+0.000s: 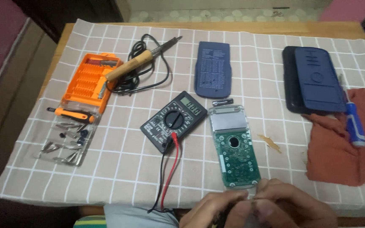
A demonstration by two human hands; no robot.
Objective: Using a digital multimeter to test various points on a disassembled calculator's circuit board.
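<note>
An opened device with a green circuit board [235, 151] and a grey display panel lies on the checked cloth near the front edge. Just below it my left hand [210, 209] and my right hand [290, 204] are pressed together, fingers pinched around something small that I cannot make out. A black multimeter [174, 119] sits to the board's left, its red and black leads [167, 177] trailing down toward my hands. A small cylindrical battery [222, 101] lies above the board.
A wooden-handled soldering iron [136, 63] rests on an orange screwdriver bit set [90, 80]; loose bits lie in a transparent lid [66, 145]. Blue back cover [213, 69], dark case parts [313, 80], blue screwdriver [355, 124] on a rust-red cloth [343, 156].
</note>
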